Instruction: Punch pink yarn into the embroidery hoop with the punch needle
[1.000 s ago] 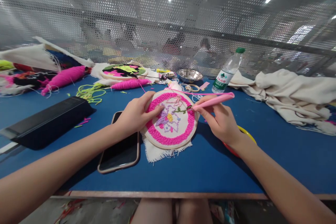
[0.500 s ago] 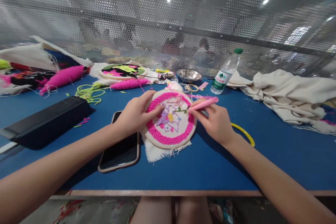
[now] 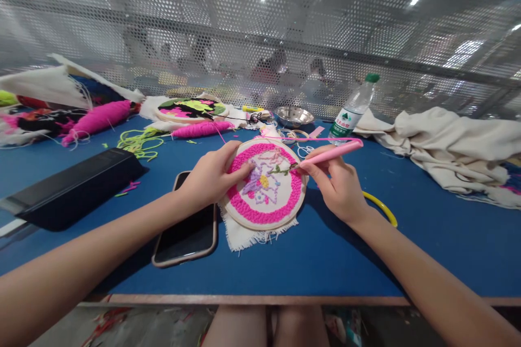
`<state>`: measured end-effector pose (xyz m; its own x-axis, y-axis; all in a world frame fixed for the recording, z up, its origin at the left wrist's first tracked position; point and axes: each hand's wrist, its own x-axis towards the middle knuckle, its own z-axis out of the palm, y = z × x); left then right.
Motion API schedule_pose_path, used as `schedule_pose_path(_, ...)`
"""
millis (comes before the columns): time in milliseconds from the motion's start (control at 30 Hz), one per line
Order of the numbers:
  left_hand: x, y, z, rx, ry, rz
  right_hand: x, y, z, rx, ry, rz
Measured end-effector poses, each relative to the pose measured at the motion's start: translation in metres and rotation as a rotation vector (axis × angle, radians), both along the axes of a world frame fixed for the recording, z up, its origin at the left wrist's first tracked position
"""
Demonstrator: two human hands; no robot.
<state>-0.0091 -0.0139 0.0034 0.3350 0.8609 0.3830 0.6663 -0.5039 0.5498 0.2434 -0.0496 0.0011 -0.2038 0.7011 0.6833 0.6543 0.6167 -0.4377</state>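
Observation:
My left hand (image 3: 217,173) grips the left rim of a round embroidery hoop (image 3: 264,221), its thumb lying over the front of the stretched cloth. On that white cloth is a bright pink looped ring around a purple, yellow and green flower design. A pink punch needle (image 3: 336,152) is held in my right hand (image 3: 340,184), pinched near its lower end. Its tip is at the right part of the pink ring. Pink yarn runs from the tool's back end leftward behind the hoop. Frayed cloth edges (image 3: 244,236) hang below the hoop.
A phone (image 3: 187,238) and a black box-shaped object (image 3: 77,187) lie to the left. Behind are pink yarn bundles (image 3: 199,129), another hoop (image 3: 191,109), a metal bowl (image 3: 293,116) and a water bottle (image 3: 350,111). Cream cloth (image 3: 443,138) and a yellow ring (image 3: 382,207) are at the right.
My right hand has shifted slightly right, and the punch needle's back end has swung further right and up. The left hand and hoop stay nearly still.

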Motion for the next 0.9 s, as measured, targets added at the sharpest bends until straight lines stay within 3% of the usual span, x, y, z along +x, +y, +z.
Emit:
schedule_pose_path(600,0.0001,-0.0002,0.0014,-0.005,0.038,0.011,0.0002,-0.0005,0.0012,0.017,-0.007,-0.005)
schedule_pose_path(767,0.0012,-0.0013,0.0038,0.008,0.044,0.022,-0.002,0.0,0.0038,0.107,-0.135,0.056)
schedule_pose_path(900,0.0024,-0.0045,0.0064,0.037,0.0,0.0,-0.005,0.0034,0.0031,0.096,-0.316,0.018)
